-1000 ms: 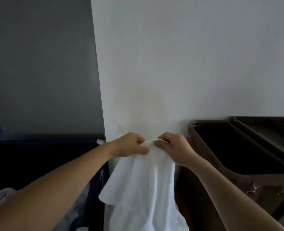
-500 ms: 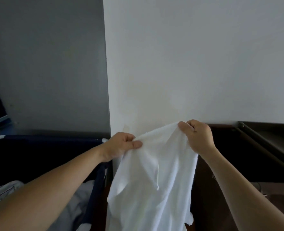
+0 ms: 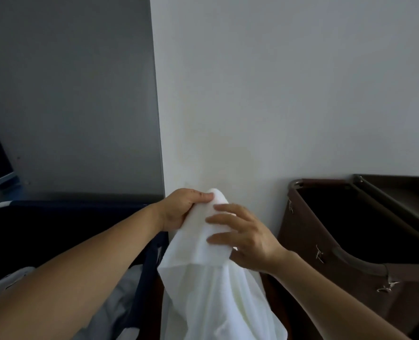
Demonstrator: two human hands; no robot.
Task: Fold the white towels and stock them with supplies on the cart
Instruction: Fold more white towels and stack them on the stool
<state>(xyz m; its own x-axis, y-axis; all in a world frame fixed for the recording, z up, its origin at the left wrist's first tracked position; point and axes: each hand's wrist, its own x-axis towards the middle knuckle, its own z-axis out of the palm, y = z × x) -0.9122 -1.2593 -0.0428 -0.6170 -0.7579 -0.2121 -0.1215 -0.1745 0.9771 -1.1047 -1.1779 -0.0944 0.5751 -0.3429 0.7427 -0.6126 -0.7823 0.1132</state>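
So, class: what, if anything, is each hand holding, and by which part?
The left hand grips the white towel by its bunched top end; the rest hangs down. The right hand only lays fairly straight fingers on it just below.

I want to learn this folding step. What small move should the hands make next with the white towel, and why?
Probably the right hand should close on the white towel and draw it sideways to spread it. The left hand grips the top, the right fingers only lie straight on the cloth, and the rest hangs crumpled.
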